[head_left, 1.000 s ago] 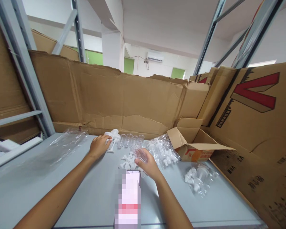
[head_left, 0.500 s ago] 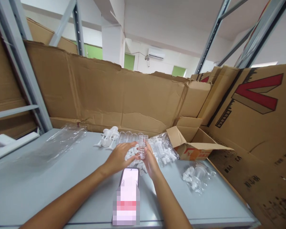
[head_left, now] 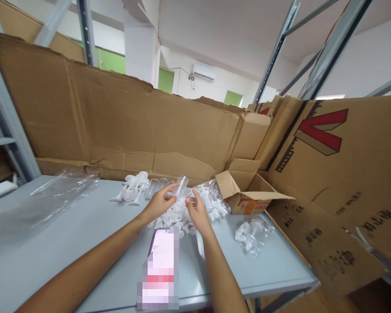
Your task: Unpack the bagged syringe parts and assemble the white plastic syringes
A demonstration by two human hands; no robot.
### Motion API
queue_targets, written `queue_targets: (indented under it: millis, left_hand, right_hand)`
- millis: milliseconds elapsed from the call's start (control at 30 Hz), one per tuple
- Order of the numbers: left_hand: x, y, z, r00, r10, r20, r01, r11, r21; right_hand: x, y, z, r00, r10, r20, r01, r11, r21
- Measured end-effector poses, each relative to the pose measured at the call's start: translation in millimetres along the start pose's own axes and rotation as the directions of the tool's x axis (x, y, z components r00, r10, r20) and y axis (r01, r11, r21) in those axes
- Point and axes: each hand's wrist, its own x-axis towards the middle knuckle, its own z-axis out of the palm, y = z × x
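Centrally, a clear tube [head_left: 181, 185] in the left hand [head_left: 159, 203]

Its fingers pinch the ribbed tube at mid-frame, the lower end hard to make out. Whether the right hand [head_left: 198, 213] grips anything cannot be told. White pieces [head_left: 173, 215] lie just below, partly hidden.

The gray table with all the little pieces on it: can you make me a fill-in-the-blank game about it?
1. Near the clear tube in the left hand lies a heap of small pieces coloured ____.
2. The phone lies with its screen facing ____.
3. In the picture, the open box stands to the ____ of both hands.
4. The big letter V is coloured ____.

Missing words: white; up; right; red.
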Motion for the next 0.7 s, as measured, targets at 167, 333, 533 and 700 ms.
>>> queue_targets:
  millis: [167,333,533,700]
  left_hand:
    - [32,-22,-21.3,0.994,0.009,-0.105,0.060,0.770,0.635]
    - [46,-38,-25.3,0.994,-0.075,-0.085,0.113,0.605,0.788]
    - [53,-44,-21.3,0.987,-0.122,-0.108,0.161,0.642,0.749]
    - [50,-38,-19.4,0.988,-0.053,-0.144,0.139,0.705,0.695]
  right_hand:
    - [5,-4,-58,0.886,-0.161,-0.436,-0.164,0.770,-0.617]
    - [8,11,-93,0.841,0.114,-0.529,-0.503,0.526,-0.686]
    - [12,22,-98,0.868,0.206,-0.451,-0.470,0.634,-0.614]
    - [14,17,-93,0.894,-0.051,-0.446,-0.225,0.809,-0.543]
